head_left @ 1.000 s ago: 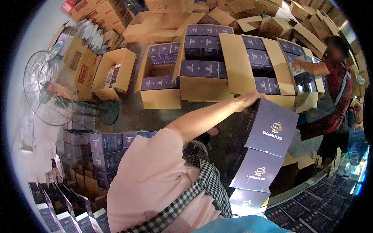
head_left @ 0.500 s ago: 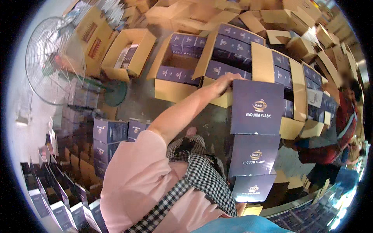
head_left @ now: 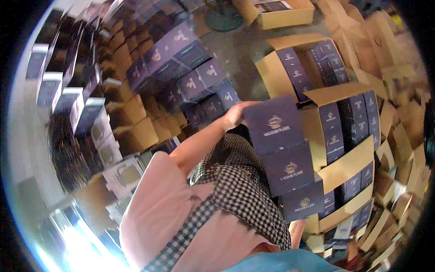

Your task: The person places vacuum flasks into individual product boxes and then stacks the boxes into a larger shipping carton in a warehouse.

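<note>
While the stack of three dark blue boxes rides against the person's front, it needs steady pressure from both ends, since nothing else ties the boxes together. Nearest to me are the pink sleeve and the checked apron, and the boxes lean along that apron, tilted rather than upright. The left hand is curled over the far corner of the top box, fingers closed on its edge; that grip looks sound and, I judge, should press toward the body so the top box cannot slide off. The right hand I cannot make out: only a bit of skin shows below the lowest box, so whether it is open or closed there I cannot tell. I would want it flat under that bottom box. Just beyond the stack stands an open carton packed with the same blue boxes on end, its flaps hanging out; those flaps could catch a corner, so the stack is best kept clear of them. Farther off sit another filled carton, loose blue boxes piled on the floor, and heaps of brown cartons.
</note>
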Motion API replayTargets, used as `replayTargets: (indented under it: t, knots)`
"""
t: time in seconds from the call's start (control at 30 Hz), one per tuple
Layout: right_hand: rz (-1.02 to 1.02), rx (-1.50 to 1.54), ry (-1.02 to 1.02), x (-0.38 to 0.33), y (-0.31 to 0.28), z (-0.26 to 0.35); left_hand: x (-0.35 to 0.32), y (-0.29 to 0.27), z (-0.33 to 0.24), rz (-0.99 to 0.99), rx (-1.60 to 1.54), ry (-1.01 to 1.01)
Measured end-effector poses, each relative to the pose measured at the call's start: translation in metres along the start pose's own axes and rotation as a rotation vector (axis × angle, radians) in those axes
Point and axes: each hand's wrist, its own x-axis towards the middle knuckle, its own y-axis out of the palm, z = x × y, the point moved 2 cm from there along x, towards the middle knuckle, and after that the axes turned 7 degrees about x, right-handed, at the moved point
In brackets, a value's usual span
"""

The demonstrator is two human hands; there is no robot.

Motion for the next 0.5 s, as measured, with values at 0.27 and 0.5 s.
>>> replayTargets:
  t: [0.27,0.5]
  knots:
    - [0.304,-0.336,0.068,0.211,0.22,0.09,0.051,-0.233,0.043,-0.594,-0.565,0.496]
    - [0.296,-0.452,0.182,0.216,0.252,-0.008,-0.106,-0.348,0.201,1.835,-3.284,-0.331]
